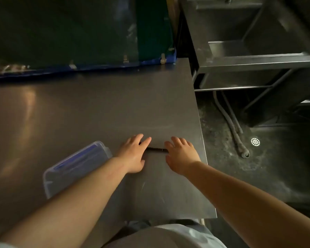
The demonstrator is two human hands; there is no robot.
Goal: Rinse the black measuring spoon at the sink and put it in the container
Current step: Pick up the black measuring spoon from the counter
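- The dull grey steel bench [97, 113] carries everything; a dark steel sink [249, 49] stands well apart at upper right.
- A clear lidded plastic container [68, 169] lies just left of the left forearm.
- The left hand [134, 154] and right hand [181, 156] lie flat, fingers [177, 141] spread wide, gripping nothing.
- The thin black measuring spoon [156, 149] lies on the bench between both hands, its ends hidden beneath them.

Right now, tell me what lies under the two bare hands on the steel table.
A thin black measuring spoon handle spans the gap between the left hand and the right hand. Both its ends, bowl included, are covered by the hands.
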